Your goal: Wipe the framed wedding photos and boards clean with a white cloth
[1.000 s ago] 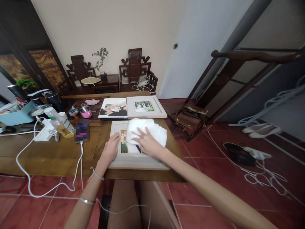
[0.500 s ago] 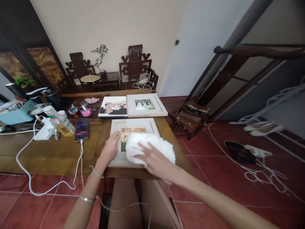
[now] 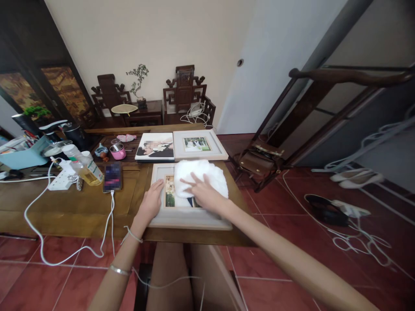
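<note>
A pale wooden picture frame (image 3: 191,222) with a photo (image 3: 170,196) behind its pane lies flat near the table's front edge. My left hand (image 3: 151,201) rests on its left border, fingers stretched out flat and gripping nothing. On the upper right of the frame sits a bunched white cloth (image 3: 215,176), covering much of the photo. My right hand (image 3: 204,192) presses on top of this cloth with its fingers spread, not wrapped round it.
Behind lie a second framed photo (image 3: 222,149) and a white-edged picture panel (image 3: 155,147). To the left are a phone (image 3: 112,177) on a charging cable, a bottle (image 3: 89,172), a power strip (image 3: 61,178) and a pink cup (image 3: 117,151). A wooden chair (image 3: 259,160) stands right of the table.
My right hand and the white cloth have moved up the frame, away from me, uncovering its lower right part. My left hand stays on the left border.
</note>
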The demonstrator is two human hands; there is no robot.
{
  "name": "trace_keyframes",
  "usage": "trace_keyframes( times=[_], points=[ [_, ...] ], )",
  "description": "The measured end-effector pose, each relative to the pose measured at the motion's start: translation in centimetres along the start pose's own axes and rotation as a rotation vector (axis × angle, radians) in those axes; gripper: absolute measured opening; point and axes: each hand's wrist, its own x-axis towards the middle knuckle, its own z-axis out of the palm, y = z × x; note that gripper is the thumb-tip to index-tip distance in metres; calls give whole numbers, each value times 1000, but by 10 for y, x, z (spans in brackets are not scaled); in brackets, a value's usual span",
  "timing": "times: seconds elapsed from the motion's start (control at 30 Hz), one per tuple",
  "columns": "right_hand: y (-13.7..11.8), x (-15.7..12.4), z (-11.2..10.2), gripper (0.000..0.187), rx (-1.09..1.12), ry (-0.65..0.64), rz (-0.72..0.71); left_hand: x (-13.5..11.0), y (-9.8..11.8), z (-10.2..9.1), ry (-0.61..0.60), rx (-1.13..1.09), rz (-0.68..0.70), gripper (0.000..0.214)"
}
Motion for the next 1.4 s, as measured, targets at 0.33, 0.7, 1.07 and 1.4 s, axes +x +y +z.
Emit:
trace_keyframes(
  times=[0.33,0.7,1.07,1.4],
  points=[
    [-72,-63,-18,66,236,-219,-33,0,5,-3,31,-39,-16,59],
    [-84,-48,15,44,172,-43,23,2,6,-4,-2,8,-11,60],
    [-10,-74,9,61,87,34,238,-1,8,-2,-15,-8,-9,61],
    [-116,-10,-2,37,165,-97,-10,-4,21,-24,163,-349,-103,40]
  ],
)
